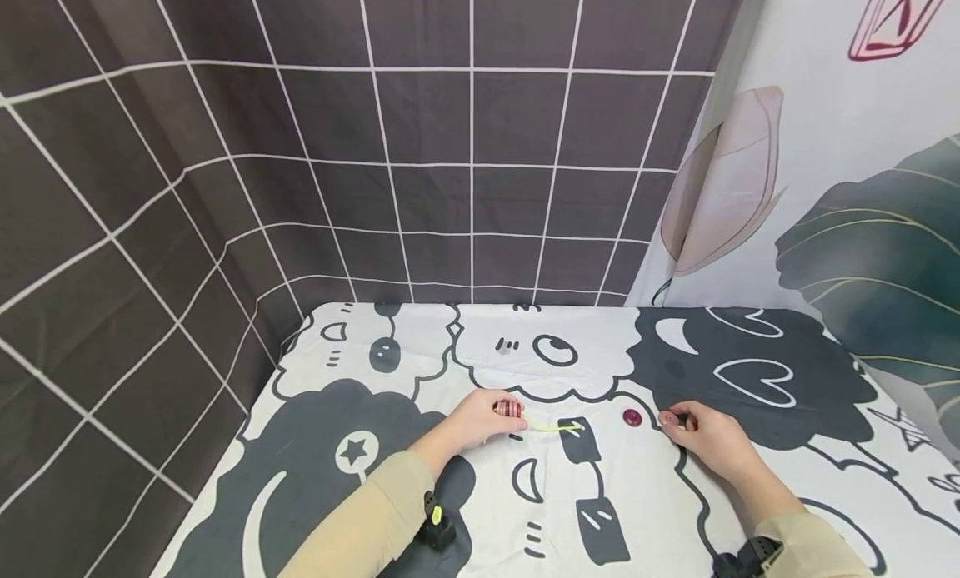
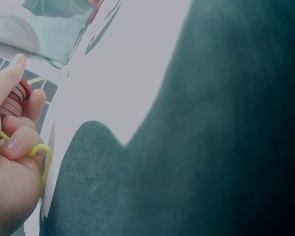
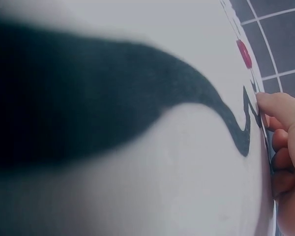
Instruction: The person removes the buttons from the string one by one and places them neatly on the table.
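My left hand grips a short stack of red and pink buttons, its thumb and fingers curled around them. In the left wrist view the stacked buttons lie edge to edge. A yellow cord runs out from the stack to the right, over the cloth; another length of cord loops around the fingers. One dark red button lies flat on the cloth, just left of my right hand. That hand's thumb and index finger pinch a small pinkish button, partly covered by the fingertips.
A white cloth with dark cartoon prints covers the table. Behind and to the left hangs a dark curtain with white grid lines. To the right is a pale curtain with leaf prints.
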`<state>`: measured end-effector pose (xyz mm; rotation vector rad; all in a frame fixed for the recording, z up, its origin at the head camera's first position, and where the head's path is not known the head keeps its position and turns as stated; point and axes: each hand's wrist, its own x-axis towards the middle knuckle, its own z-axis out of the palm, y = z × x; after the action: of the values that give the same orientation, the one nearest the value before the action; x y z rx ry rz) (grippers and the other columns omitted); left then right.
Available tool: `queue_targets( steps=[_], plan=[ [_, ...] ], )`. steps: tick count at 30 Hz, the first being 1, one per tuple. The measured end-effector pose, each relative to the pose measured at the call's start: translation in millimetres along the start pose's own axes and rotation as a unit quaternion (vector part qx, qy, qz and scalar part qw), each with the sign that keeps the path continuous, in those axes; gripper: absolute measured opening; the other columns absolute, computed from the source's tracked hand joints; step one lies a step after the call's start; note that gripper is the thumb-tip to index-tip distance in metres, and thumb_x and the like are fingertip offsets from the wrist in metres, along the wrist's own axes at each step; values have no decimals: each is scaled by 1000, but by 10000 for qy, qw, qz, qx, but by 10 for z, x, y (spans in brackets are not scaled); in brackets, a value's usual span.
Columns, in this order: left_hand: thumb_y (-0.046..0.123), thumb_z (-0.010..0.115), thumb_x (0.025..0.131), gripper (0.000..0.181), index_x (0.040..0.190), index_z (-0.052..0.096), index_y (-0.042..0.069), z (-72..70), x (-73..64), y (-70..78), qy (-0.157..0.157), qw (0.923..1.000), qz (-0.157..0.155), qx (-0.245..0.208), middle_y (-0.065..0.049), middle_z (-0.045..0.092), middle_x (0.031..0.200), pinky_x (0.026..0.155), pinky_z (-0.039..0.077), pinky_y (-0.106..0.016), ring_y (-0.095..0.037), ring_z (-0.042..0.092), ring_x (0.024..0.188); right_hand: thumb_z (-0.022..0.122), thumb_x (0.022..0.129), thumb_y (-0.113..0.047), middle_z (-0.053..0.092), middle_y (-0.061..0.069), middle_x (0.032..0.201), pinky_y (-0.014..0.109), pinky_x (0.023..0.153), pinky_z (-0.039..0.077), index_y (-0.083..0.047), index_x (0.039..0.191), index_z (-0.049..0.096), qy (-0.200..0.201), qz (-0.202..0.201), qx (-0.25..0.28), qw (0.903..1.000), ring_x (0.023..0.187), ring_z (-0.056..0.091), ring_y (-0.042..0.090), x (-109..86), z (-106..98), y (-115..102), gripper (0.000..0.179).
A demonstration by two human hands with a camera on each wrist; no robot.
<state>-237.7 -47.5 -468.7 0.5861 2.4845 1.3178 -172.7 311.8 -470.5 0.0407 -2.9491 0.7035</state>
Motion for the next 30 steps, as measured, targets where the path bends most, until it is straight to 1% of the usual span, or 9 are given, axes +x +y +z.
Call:
queue_targets(
  steps=[5,9,14,16,22,26,30],
  plan=[
    [35,76,77,33,103,70,17,-12,-3,7,20,10000,-55,53,8,64,88,74,44,-31,-11,56,78,67,85,-29,47,-2,69,31,56,34,5,107,60,19,2,18,10000,62,43,14,7,9,6,41],
    [36,76,76,36,105,70,16,2,1,-7,34,9999,-91,60,7,64,89,75,44,-32,-11,56,78,67,85,-31,46,-2,67,29,55,33,5,108,60,192,-58,44,9998,60,42,13,18,-7,-19,43],
    [37,75,77,37,105,70,15,-2,-3,-6,14,9999,-77,103,7,64,90,75,44,-31,-11,56,78,70,83,-20,45,-3,66,27,55,33,3,105,62,525,-398,149,9977,60,42,11,34,5,-93,33],
    [38,74,78,36,105,70,15,-13,-8,2,4,9999,-45,161,7,64,89,74,44,-30,-11,56,78,71,81,-16,45,-3,68,27,56,34,3,105,62,577,-502,205,9969,62,42,11,41,28,-131,32],
    [40,70,81,34,103,70,14,-42,-28,-17,-22,9993,71,355,7,63,85,69,44,-29,-11,55,74,73,79,-16,45,-2,75,26,56,35,4,108,62,443,-653,399,9961,67,42,12,72,129,-285,37],
    [39,71,80,34,103,70,14,-33,-19,-17,-38,9997,51,245,6,63,84,69,44,-29,-12,55,74,74,78,-15,45,-1,75,26,56,36,2,107,62,363,-692,447,9959,67,43,13,100,160,-368,36],
    [37,72,79,33,102,70,14,-10,-3,3,-21,9999,39,144,6,63,84,69,44,-30,-12,55,74,75,77,-15,47,-3,76,27,58,37,0,107,63,300,-849,450,9949,68,44,12,128,166,-423,35]
  ],
)
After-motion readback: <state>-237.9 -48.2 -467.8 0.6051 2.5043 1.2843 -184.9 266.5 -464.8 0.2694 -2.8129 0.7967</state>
